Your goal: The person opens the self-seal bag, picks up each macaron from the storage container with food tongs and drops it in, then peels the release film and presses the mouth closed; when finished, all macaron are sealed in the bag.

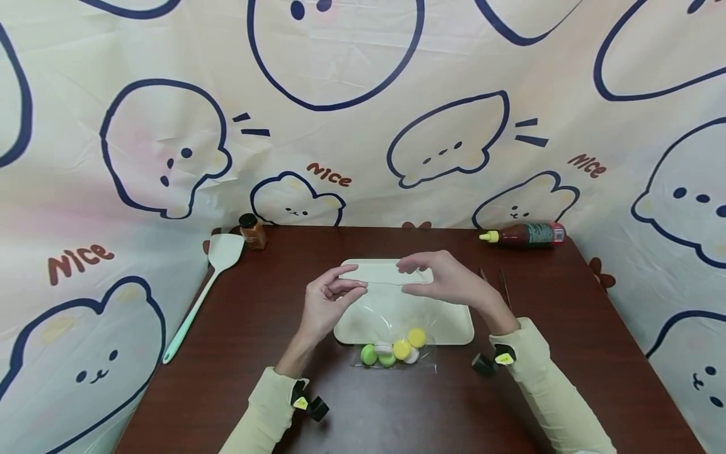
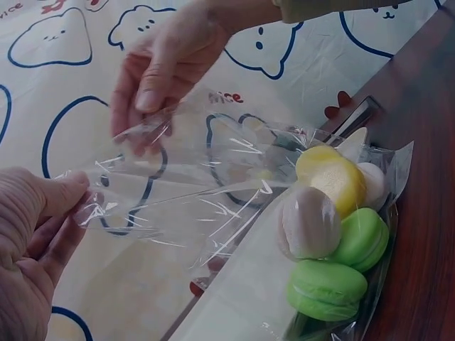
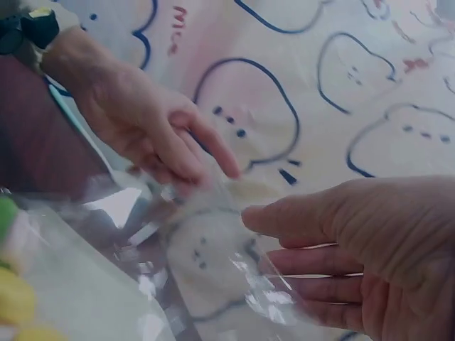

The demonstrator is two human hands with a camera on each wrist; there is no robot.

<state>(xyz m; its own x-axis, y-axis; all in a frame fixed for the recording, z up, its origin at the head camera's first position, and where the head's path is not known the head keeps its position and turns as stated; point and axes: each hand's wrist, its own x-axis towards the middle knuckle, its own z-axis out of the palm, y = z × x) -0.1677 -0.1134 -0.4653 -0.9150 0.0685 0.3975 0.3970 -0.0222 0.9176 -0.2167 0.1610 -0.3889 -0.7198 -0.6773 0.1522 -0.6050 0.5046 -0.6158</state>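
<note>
A clear plastic bag (image 2: 192,192) with several green, yellow and pale macarons (image 1: 401,350) inside hangs between the two hands, its filled end low over the front of a cream tray (image 1: 462,328). My left hand (image 1: 329,299) pinches one corner of the bag's upper edge between thumb and fingers. At the other end of that edge is my right hand (image 1: 448,277), its thumb apart from its fingers. In the right wrist view the right fingers (image 3: 320,291) lie relaxed against the film.
On the left lies a spatula (image 1: 225,252) with a pale green handle, near a dark-capped spice jar (image 1: 254,233). A red sauce bottle (image 1: 522,234) lies on its side at the back right. Right of the tray is a thin stick-like item (image 1: 505,287). A patterned cloth hangs behind the table.
</note>
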